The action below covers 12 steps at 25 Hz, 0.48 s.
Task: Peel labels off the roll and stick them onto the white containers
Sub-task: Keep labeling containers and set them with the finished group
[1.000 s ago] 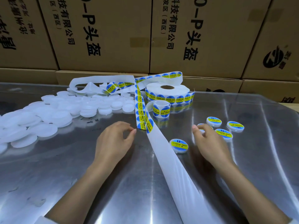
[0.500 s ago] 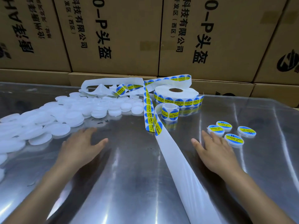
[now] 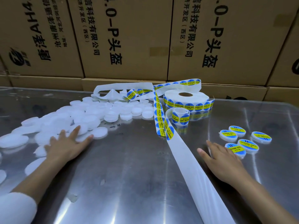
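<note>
A: How are the hands seen from the head view?

B: The left hand [image 3: 64, 147] is laid flat, fingers spread wide, on the near edge of the pile of white containers [image 3: 84, 117]; nothing is gripped. The right hand [image 3: 224, 160] is laid flat on the metal table [image 3: 129, 183], fingers straight, nothing held; the nearest of five labelled containers [image 3: 242, 140] is just beside it.

A: Where is the label roll [image 3: 186, 101] located?

B: It is placed at the far side of the table, in front of stacked cardboard boxes [image 3: 129, 38]. The pile is located left of the roll, the labelled containers to its near right. A label strip [image 3: 159, 115] is draped beside the roll, and bare backing paper [image 3: 194, 175] is run toward the viewer.
</note>
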{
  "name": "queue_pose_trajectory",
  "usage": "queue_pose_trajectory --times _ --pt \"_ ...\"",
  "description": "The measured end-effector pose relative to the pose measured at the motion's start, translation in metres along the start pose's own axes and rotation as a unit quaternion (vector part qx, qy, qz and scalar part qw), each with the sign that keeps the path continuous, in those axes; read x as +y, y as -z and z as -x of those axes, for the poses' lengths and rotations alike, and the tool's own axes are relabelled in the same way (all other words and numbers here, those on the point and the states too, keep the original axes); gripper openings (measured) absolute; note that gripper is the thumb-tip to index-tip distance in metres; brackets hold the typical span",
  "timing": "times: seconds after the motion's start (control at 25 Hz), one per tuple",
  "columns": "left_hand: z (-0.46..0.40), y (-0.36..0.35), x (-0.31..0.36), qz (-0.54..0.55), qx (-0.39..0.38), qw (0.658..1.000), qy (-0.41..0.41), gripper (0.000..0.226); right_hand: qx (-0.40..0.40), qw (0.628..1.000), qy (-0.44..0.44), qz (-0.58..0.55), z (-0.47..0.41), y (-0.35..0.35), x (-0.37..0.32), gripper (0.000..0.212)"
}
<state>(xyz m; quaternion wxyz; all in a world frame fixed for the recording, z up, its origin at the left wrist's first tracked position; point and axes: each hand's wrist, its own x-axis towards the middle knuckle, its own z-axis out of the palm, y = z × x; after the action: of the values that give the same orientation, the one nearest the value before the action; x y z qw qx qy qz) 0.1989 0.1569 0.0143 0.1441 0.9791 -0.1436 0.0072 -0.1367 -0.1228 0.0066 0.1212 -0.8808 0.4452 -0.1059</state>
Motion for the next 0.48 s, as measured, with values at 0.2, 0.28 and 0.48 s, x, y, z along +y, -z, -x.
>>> queue_pose_trajectory --times 0.2,0.28,0.48 --pt "0.035 -0.003 0.051 0.153 -0.026 0.968 -0.200 0.084 -0.005 1.000 0.005 -0.009 -0.001 0.001 0.002 0.065" --pt "0.034 0.008 0.033 0.193 0.057 0.955 -0.219 0.076 -0.002 1.000 0.008 -0.009 -0.001 0.000 0.002 0.065" --pt "-0.008 0.016 -0.081 -0.031 0.059 0.997 0.025 0.085 0.000 1.000 0.014 0.000 0.001 0.000 0.000 0.065"
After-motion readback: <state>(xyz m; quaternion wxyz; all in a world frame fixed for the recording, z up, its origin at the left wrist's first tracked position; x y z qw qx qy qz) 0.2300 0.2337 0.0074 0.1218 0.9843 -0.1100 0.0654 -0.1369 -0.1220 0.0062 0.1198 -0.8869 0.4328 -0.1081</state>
